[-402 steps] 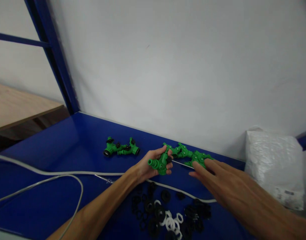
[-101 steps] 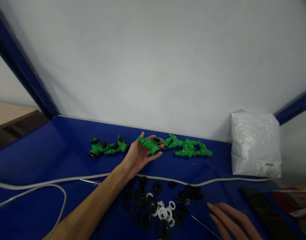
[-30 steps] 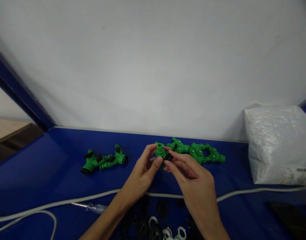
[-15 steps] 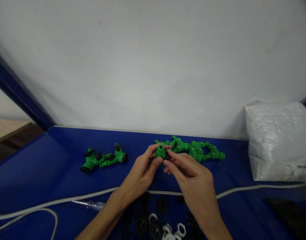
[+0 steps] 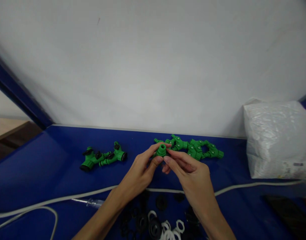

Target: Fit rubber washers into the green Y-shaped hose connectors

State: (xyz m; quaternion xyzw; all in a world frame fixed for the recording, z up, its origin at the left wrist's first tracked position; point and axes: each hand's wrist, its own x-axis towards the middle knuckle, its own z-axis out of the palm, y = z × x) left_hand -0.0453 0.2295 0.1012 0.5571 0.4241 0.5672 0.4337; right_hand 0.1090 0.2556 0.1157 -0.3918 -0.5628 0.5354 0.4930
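A white wall [image 5: 153, 66] filled the upper two thirds of the frame. Below it, a blue bench top [image 5: 43, 173] ran across the full width, with a blue post [image 5: 15, 96] slanting down at the left edge. A white plastic bag [image 5: 275, 140] stood at the right of the frame against the wall. A grey cable [image 5: 68, 198] lay across the bench from lower left to right and passed under both forearms.

The left hand [image 5: 140, 173] and the right hand [image 5: 190, 173] met at centre frame, raised just above the bench. The left hand was closed, its thumb and fingers gripping a green fitting [image 5: 161, 150] with the round open end facing the viewer. The right hand was curled, thumb and forefinger closed on the right side of the same fitting. Whether anything small sat between those fingertips could not be determined.

A row of green fittings [image 5: 197, 150] lay just behind the hands, near the wall. Two more green fittings with black knobs [image 5: 103, 157] lay left of centre. A pile of black and white rings [image 5: 157, 223] lay at bottom centre, between the forearms.
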